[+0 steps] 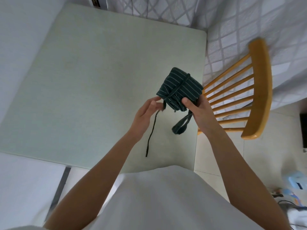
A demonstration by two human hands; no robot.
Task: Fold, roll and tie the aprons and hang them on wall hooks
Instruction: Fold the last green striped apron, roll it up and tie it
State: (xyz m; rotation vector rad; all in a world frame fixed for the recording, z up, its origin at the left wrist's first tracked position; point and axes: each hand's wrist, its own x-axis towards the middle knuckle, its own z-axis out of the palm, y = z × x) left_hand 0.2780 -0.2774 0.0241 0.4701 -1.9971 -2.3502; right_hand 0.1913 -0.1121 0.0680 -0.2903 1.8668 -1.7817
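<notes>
My right hand (199,110) grips the rolled apron (180,88) up over the table (83,80), thumb clamped on its near end so the roll can't unwind. My left hand (146,113) pinches the tie string (152,133) at the roll's left to cinch it; the loop (180,126) dangles free for a hook.

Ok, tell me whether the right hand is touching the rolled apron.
Touching. The head view shows the right hand gripping the rolled apron, thumb pressed on its lower end.
</notes>
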